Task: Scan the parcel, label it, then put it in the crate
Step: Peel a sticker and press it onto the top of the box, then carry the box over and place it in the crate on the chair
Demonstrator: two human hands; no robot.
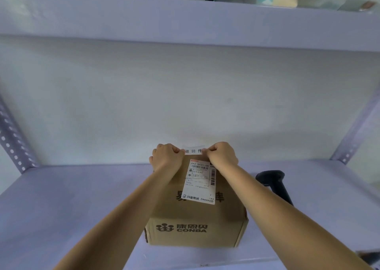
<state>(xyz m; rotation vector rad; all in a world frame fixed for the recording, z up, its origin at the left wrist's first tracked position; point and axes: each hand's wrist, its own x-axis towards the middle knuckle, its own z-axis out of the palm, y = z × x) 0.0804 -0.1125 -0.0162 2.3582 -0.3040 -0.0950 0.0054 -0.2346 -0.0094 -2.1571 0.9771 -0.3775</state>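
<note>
A brown cardboard parcel (195,220) printed with CONBA stands on the pale shelf board (72,204) in front of me. A white shipping slip (200,182) with barcodes is stuck on its top face. Above the parcel's far edge I hold a small white label (193,150) with black characters. My left hand (167,156) pinches its left end and my right hand (221,155) pinches its right end. Both forearms reach over the parcel. No crate is in view.
A black handheld scanner (274,184) lies on the shelf board just right of the parcel, partly behind my right forearm. Perforated metal uprights (12,140) frame both sides. An upper shelf (185,20) overhangs, carrying a metal device and bagged items.
</note>
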